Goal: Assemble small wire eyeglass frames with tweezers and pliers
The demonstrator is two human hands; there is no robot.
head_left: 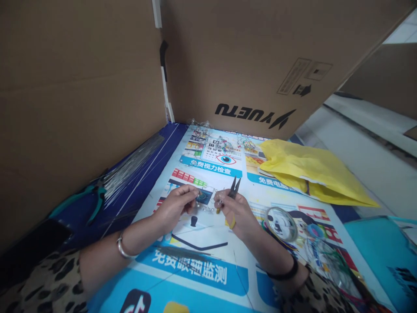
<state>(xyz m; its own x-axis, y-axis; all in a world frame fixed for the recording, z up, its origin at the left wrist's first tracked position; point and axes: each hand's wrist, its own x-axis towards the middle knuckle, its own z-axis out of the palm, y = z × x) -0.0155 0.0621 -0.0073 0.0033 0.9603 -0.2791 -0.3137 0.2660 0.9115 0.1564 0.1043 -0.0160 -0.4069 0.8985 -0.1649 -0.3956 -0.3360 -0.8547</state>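
Observation:
My left hand (180, 203) is closed in a pinch on the left end of a thin, bent wire piece (211, 189). My right hand (235, 209) grips needle-nose pliers (235, 188); their dark jaws point up and away, slightly apart, and yellow handle parts show by the palm. The thumb and forefinger of that hand also meet at the right end of the wire piece. Fine detail of the wire is too small to make out. Both hands are just above the printed poster sheet (208, 230).
Tall cardboard walls (208, 65) stand at the left and back. Straight wires (133, 161) and teal-handled pliers (97, 198) lie left. Tangled wire pieces (221, 141) lie at the back. A yellow bag (312, 171), wire coils (282, 224) and a teal bag (381, 248) are right.

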